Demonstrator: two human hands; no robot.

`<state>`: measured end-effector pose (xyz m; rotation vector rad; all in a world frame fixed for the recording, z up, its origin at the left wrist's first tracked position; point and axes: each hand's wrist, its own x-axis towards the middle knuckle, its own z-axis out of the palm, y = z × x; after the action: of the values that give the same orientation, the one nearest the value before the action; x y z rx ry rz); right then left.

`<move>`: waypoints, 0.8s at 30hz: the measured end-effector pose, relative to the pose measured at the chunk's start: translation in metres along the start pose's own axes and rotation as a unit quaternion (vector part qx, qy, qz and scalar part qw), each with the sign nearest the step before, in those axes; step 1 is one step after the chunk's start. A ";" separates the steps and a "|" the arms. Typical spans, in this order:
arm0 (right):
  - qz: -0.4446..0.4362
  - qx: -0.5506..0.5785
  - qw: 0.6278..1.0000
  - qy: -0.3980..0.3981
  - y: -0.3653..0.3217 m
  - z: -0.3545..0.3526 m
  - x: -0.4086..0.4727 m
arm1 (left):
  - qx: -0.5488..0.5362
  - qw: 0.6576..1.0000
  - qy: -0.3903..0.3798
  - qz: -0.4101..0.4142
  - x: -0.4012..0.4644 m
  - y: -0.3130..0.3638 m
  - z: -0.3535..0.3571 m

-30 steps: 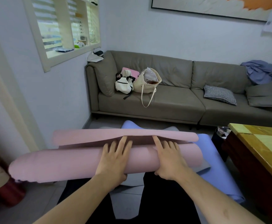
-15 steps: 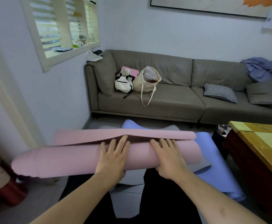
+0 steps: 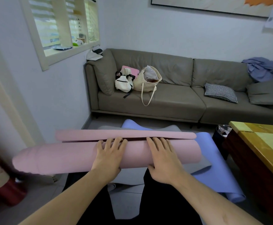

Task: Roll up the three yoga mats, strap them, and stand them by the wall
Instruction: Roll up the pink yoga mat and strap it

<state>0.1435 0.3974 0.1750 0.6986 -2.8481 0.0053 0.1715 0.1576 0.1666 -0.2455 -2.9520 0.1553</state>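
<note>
Pink yoga mat (image 3: 64, 157) nearly rolled: thick roll lies crosswise over the person's thighs, only a narrow flap of unrolled end left just beyond it, lifted edge-on toward the sofa (image 3: 173, 103). Left hand (image 3: 109, 157) and right hand (image 3: 162, 157) lie flat on top of the roll near its middle, fingers straight and slightly spread, fingertips reaching the seam where the flap meets the roll; pressing, not pinching. Against a second ago, the hands have crept forward over the crown of the roll and the free flap has narrowed, so the roll has taken in a little more mat. Left end of the roll looks stepped, layers telescoped outward; right end sits flusher. Blue mat (image 3: 216, 172) lies unrolled on the floor under the pink one, running off to the right, and a grey mat (image 3: 173, 127) shows beneath that, also flat. Wooden desk (image 3: 262, 143) stands close at right; a dark bin sits beside it. No strap visible anywhere in view. Judgement: first of three mats is within one last turn of closed; strapping comes next and will need one hand holding the roll shut or it may spring loose. The telescoped left end probably wants tapping square before the mat will stand well by the wall. Two mats untouched.
</note>
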 end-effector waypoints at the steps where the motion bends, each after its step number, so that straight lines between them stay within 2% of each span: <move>1: 0.006 0.023 1.000 0.018 -0.003 -0.002 0.000 | 0.002 1.000 0.002 -0.002 -0.001 0.001 -0.001; 4: 0.038 0.090 0.991 0.092 -0.006 -0.012 0.013 | 0.010 1.000 0.019 -0.008 -0.003 0.002 0.005; 7: 0.051 0.107 0.988 0.100 -0.002 -0.016 0.035 | 0.005 0.999 0.040 -0.003 -0.006 0.003 0.010; 9: 0.038 0.139 0.989 0.044 0.001 -0.019 0.054 | 0.001 0.999 0.045 0.003 -0.007 0.004 0.010; 12: 0.047 0.180 0.978 -0.090 0.005 -0.029 0.074 | -0.006 0.999 0.048 0.006 -0.009 0.003 0.009; 14: 0.075 0.225 0.963 -0.126 0.007 -0.032 0.076 | -0.010 0.998 0.062 0.015 -0.012 0.001 0.010; 16: 0.082 0.235 0.964 -0.091 0.004 -0.030 0.072 | -0.017 0.996 0.078 0.027 -0.014 0.000 0.012; 19: 0.044 0.145 0.988 -0.017 -0.005 -0.021 0.064 | -0.044 0.995 0.089 0.027 -0.013 -0.002 0.009; 21: 0.030 0.087 0.996 0.006 -0.010 -0.017 0.059 | -0.064 0.993 0.095 0.035 -0.013 -0.004 0.009; 24: 0.033 0.066 0.997 0.021 -0.015 -0.020 0.055 | -0.089 0.990 0.100 0.050 -0.015 -0.006 0.010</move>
<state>0.1069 0.3601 0.2052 0.6215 -2.8488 0.2173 0.1831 0.1483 0.1549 -0.4088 -2.7550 -0.1152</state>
